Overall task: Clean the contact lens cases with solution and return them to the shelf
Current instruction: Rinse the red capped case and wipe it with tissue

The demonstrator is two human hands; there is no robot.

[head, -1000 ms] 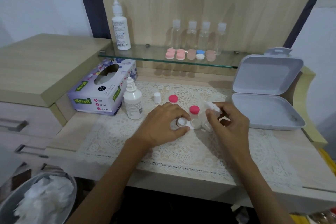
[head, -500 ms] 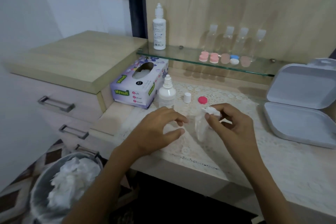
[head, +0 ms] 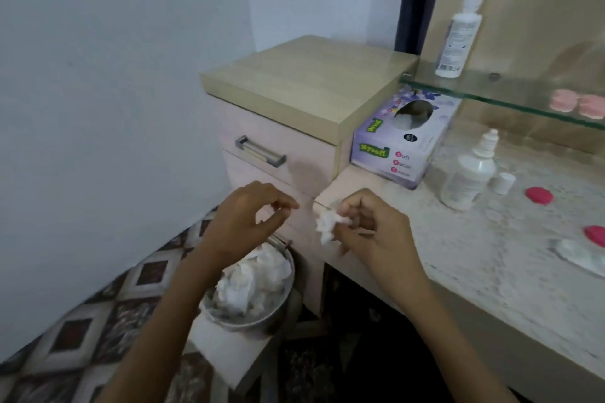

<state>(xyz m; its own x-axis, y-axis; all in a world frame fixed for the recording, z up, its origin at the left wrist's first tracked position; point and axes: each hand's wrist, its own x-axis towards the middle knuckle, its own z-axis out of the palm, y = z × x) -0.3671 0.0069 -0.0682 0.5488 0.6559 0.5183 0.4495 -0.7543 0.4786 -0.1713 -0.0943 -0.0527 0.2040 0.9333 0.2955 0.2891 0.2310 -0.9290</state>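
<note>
My right hand (head: 370,232) pinches a crumpled white tissue (head: 327,224) at the table's left corner, above and right of the metal bin (head: 278,307). My left hand (head: 242,222) hovers over the bin with loosely curled fingers and holds nothing. The white lens case (head: 579,255) lies on the lace mat at the far right, with two pink caps (head: 539,196) (head: 595,235) beside it. A small solution bottle (head: 468,173) stands uncapped on the mat, its white cap (head: 502,182) next to it. Pink lens cases (head: 577,103) sit on the glass shelf (head: 491,93).
The bin on the floor holds several used tissues (head: 252,278). A purple tissue box (head: 399,141) stands at the table's back left. A tall white bottle (head: 458,33) stands on the shelf. A drawer unit (head: 288,127) lies to the left.
My view swung left and down. Both hands left the lens case on the mat and moved left to the bin, my right hand carrying the tissue.
</note>
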